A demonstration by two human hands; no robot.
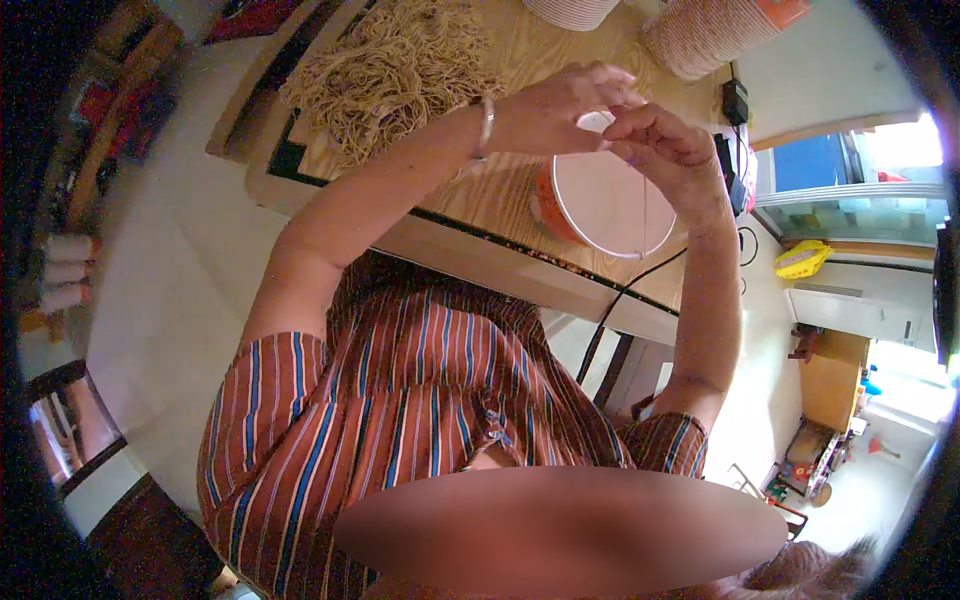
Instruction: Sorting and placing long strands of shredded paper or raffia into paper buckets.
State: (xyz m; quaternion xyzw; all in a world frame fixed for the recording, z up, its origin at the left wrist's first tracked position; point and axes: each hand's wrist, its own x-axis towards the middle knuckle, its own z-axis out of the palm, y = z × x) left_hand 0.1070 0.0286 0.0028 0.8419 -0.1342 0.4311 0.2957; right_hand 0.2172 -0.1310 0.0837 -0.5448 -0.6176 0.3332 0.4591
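Note:
My left hand (572, 108) and my right hand (672, 150) meet above the table, fingers bent and close together. Between them shows a small white piece (596, 121), too little of it visible to name. Both hands are closed, and the fingertips partly cover one another. Just under them an orange paper tub (568, 215) with a white rim and pale inside leans with its mouth toward me, near the table's front edge. A thin line runs down its inside; whether seam or string, I cannot tell. Left of my hands lies a big tangled heap of tan cords (400, 75).
Stacks of nested paper tubs (705, 38) stand at the back of the wooden table (490, 200). A black plug adapter (735, 102) hangs on the right, and a black cable (622, 292) crosses the front edge. Farther right is a yellow bag (802, 260).

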